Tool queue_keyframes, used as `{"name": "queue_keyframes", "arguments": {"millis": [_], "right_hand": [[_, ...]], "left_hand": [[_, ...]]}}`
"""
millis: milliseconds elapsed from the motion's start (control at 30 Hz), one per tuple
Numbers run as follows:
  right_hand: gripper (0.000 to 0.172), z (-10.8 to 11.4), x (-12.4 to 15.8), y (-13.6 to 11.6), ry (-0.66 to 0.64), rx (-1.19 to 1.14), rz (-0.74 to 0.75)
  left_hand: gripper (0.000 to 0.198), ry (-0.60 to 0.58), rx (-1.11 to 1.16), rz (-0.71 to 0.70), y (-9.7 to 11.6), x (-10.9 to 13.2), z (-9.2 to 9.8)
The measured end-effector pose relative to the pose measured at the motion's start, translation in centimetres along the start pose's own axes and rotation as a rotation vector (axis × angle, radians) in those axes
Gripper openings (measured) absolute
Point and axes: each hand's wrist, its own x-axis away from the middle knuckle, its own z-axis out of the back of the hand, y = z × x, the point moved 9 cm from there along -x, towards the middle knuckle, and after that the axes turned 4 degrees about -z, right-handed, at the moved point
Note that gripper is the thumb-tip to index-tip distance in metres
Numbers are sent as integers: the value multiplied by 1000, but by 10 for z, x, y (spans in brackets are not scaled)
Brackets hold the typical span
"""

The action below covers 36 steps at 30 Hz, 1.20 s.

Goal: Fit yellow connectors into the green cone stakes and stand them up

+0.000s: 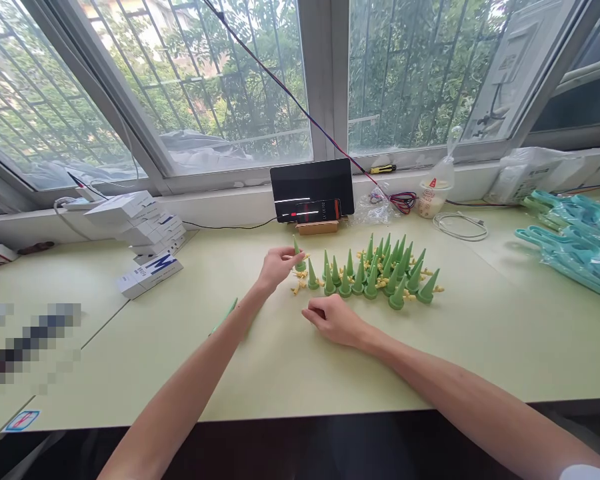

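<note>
My left hand [276, 265] pinches a green cone [299, 255] at the left end of a cluster of several upright green cones [380, 273] on the pale green table [280, 360]. Small yellow pieces [300, 285] lie scattered among the cones' bases. My right hand [333, 320] rests knuckles-up on the table just in front of the cluster, fingers curled under; what they hold, if anything, is hidden. A thin green stick [225, 316] lies beside my left forearm.
A dark tablet [312, 187] with a phone [307, 211] on a wooden stand stands by the window. Stacked white boxes [140, 233] sit at the left, teal plastic clips [575, 240] at the right. A white cable [460, 227] and a cup [433, 197] lie at the back.
</note>
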Motion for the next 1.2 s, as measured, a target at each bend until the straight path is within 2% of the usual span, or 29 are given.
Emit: {"name": "queue_keyframes", "arguments": {"millis": [167,300,533,733,867,1033,1200], "right_hand": [[37,-2,0,1,-4,-23,-7],[37,-1,0,1,-3,-22,-10],[36,0,1,1,-7,-6,-16],[36,1,1,0,-4,-1,-12],[37,2,1,-1,0,3,-11],[37,2,2,-1,-7,-3,-12],[37,2,2,-1,-14,-14,-15]], "left_hand": [[42,-129,55,-33,1,-10,-27],[42,-177,15,-69,2,-12,-35],[44,-379,0,-55,-12,-12,-50],[38,-463,23,-122,-3,-7,-46],[32,-399,10,-150,0,-8,-33],[19,-301,-194,-223,2,-10,-16],[18,-348,-340,-266,3,-1,-16]]}}
